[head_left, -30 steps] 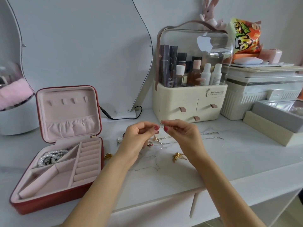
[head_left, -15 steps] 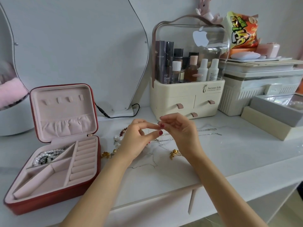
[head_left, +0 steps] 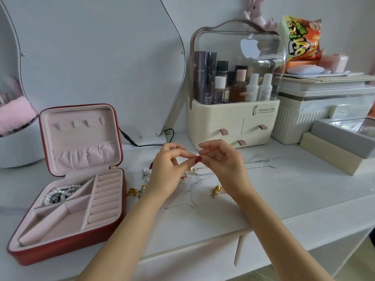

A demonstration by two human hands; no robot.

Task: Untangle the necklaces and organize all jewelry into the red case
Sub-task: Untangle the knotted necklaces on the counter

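Pinching, seemingly, a thin chain between left hand and right hand fingers, above the table.

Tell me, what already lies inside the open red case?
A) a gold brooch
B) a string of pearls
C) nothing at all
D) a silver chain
B: a string of pearls sits in the back-left compartment of the red case, while its other compartments show only pink lining.

Two bare forearms with no sleeves, slim hands, left hand, right hand, fingernails painted dark red
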